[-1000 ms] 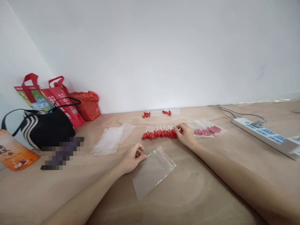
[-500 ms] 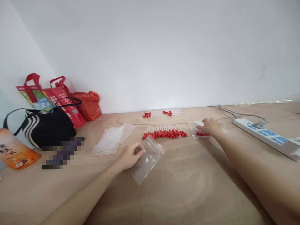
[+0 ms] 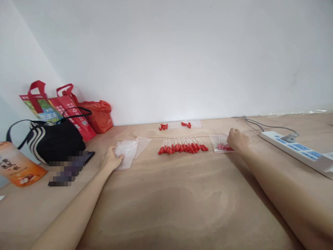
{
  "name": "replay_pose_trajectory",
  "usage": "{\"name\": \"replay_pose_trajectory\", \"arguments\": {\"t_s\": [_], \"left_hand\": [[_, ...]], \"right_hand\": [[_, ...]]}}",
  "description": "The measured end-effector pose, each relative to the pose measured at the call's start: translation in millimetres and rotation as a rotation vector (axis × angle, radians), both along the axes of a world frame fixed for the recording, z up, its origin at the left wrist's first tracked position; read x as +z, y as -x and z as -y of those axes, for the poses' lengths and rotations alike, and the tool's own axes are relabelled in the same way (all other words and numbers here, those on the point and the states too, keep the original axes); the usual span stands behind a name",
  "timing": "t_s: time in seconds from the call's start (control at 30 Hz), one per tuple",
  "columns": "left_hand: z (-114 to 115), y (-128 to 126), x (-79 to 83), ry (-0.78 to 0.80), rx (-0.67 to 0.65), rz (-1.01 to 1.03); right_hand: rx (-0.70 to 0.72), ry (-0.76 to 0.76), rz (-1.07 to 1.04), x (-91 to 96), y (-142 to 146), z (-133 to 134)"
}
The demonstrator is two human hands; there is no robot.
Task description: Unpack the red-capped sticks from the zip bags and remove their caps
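Observation:
My left hand [image 3: 112,159] rests at the left edge of a stack of clear zip bags [image 3: 127,152], thumb and fingers apart and touching the plastic. Over on the right, my right hand [image 3: 237,139] is closed at the right end of a zip bag [image 3: 215,140] that holds red-tipped sticks [image 3: 224,147]. Its fingertips are partly hidden behind the hand. Between the hands lies a row of white sticks with red tips [image 3: 182,147], side by side on the wooden table [image 3: 166,194].
Farther back lie clear bags [image 3: 174,125] with small red-tipped pieces near them. At left stand a black bag [image 3: 57,142], a red plastic bag [image 3: 100,116], an orange pouch [image 3: 23,170] and a blurred dark item [image 3: 70,170]. A power strip [image 3: 296,147] sits at right.
My left hand has moved left with the loose zip bag from the middle to the stack of bags. My right hand has shifted slightly right, and its fingers have curled closed.

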State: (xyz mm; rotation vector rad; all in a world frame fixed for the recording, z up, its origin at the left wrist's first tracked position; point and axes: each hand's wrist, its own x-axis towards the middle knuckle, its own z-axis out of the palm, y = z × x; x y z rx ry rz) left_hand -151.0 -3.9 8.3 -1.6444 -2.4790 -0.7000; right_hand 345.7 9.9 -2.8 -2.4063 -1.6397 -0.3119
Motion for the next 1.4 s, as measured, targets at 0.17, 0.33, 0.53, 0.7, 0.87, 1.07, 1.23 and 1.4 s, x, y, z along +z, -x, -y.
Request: {"name": "replay_pose_trajectory", "arguments": {"t_s": [0.17,0.33,0.53,0.7,0.87,1.07,1.23,1.4], "left_hand": [[10.6,-17.8,6.6,-0.150,0.034,-0.222],[14.7,-37.5,7.9,-0.401,-0.277,-0.139],[41.8,-91.5,4.4,-0.184,-0.638,0.502],[69.5,-129.2,1.6,0.142,-0.860,0.736],[75.2,-137.5,-8.0,0.125,-0.951,0.523],[73.6,-129.5,-9.1,-0.067,-0.817,0.223],[78.9,-138.6,0.2,-0.070,-1.055,0.174],[82.5,-162.1,3.6,0.099,-1.327,0.130]], "right_hand": [[0.065,-0.343,0.011,35.8,22.4,13.2],[0.541,-0.490,-0.357,59.4,69.4,32.9],[1.103,0.132,-1.030,24.5,136.5,57.6],[1.150,0.397,-1.213,-7.4,163.9,60.7],[0.979,0.318,-1.363,-15.4,163.4,55.0],[0.890,0.121,-1.319,-26.9,137.3,64.7],[0.988,-0.027,-0.961,-26.5,117.9,82.8],[1.136,-0.016,-0.783,-19.6,115.8,92.9]]}}
